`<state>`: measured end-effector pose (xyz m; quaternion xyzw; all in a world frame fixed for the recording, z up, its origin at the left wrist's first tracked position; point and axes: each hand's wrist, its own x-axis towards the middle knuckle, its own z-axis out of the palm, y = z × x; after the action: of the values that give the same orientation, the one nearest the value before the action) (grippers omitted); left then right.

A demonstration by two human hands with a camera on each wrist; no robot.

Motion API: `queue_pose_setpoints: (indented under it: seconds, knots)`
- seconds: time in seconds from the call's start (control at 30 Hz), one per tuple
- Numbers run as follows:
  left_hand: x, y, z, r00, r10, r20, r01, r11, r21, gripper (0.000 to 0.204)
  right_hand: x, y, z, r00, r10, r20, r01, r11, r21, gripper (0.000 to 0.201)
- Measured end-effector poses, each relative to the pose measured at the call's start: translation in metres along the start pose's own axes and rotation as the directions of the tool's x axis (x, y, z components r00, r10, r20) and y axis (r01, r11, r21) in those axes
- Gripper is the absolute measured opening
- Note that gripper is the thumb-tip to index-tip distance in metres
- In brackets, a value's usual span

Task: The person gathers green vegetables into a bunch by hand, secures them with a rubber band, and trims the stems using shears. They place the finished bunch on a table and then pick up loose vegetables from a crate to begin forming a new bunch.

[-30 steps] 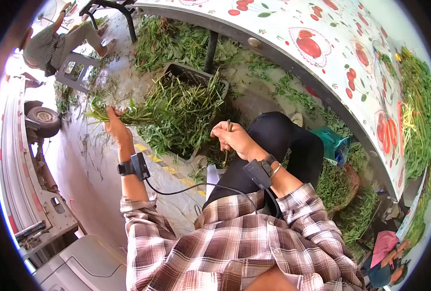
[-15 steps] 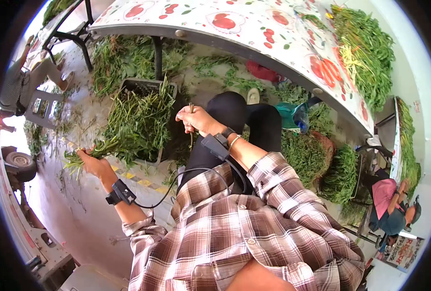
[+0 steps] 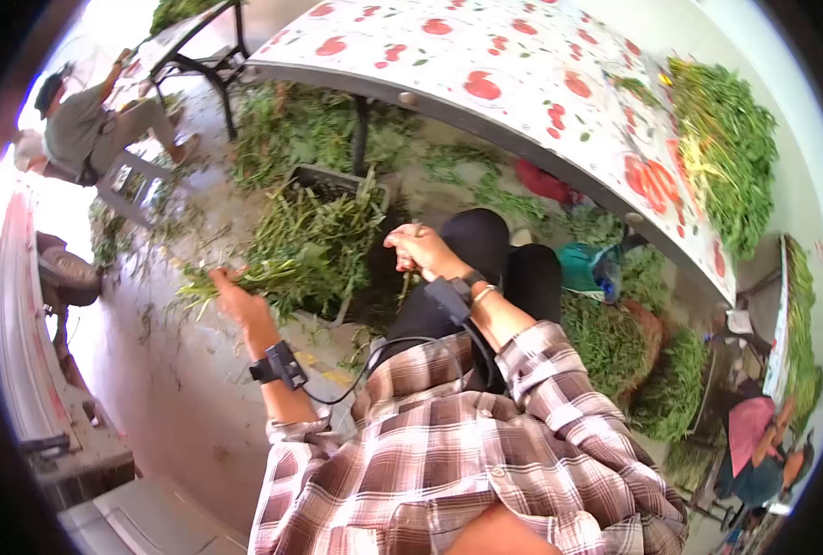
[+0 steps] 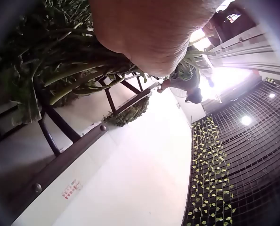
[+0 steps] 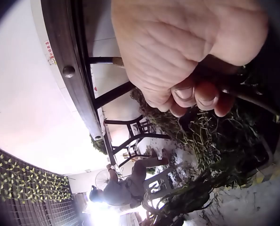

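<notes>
The left hand [image 3: 241, 302] grips a bunch of green leafy stems [image 3: 277, 276] at the left side of a black crate [image 3: 382, 196] heaped with greens. In the left wrist view, the left hand [image 4: 149, 33] covers part of the stems [image 4: 78, 77]. Just right of the crate, the right hand [image 3: 426, 250] has its fingers curled round a thin brownish stick-like piece [image 3: 406, 287]. The right wrist view shows the curled fingers of the right hand [image 5: 177, 52] with the thin piece [image 5: 253, 100] sticking out past them.
A table with a fruit-patterned cover [image 3: 522, 79] runs along the top, bearing red-handled scissors [image 3: 650, 183] and greens [image 3: 721, 148]. Loose greens [image 3: 291, 125] lie on the floor below. A seated person [image 3: 92, 129] is at upper left, another person [image 3: 754, 453] at lower right.
The view has shifted with the head. The left hand keeps its bunch beside the crate, and the right hand still holds the thin piece near the knee.
</notes>
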<state>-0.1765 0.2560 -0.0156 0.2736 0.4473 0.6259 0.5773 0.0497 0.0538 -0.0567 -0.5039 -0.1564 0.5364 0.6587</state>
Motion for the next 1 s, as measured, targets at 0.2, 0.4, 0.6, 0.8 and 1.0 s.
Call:
queue_pose_setpoints:
  seconds: [0.2, 0.4, 0.6, 0.8, 1.0]
  knots:
    - [0.005, -0.015, -0.017, 0.996, -0.015, 0.092, 0.021, 0.998, -0.057, 0.032, -0.001, 0.0, 0.005, 1.0, 0.019, 0.009, -0.018, 0.999, -0.044, 0.014]
    - [-0.015, -0.004, 0.003, 0.993, -0.114, -0.019, 0.114, 0.993, -0.026, 0.031, -0.01, -0.012, 0.01, 0.995, -0.079, 0.059, 0.084, 0.993, -0.08, 0.034]
    - [-0.012, -0.024, 0.013, 0.985, -0.089, 0.15, 0.114, 0.979, -0.17, 0.025, -0.011, -0.014, -0.001, 0.999, -0.003, 0.05, 0.004, 0.999, -0.033, 0.021]
    - [-0.035, -0.027, 0.039, 0.963, -0.139, 0.23, 0.168, 0.979, -0.112, 0.022, -0.007, -0.018, 0.001, 0.998, 0.007, 0.058, -0.009, 1.0, 0.021, 0.021]
    - [-0.056, -0.032, 0.046, 0.939, -0.176, 0.297, 0.185, 0.983, -0.002, 0.02, -0.006, -0.016, 0.008, 0.998, -0.031, 0.061, 0.028, 0.998, 0.055, 0.018]
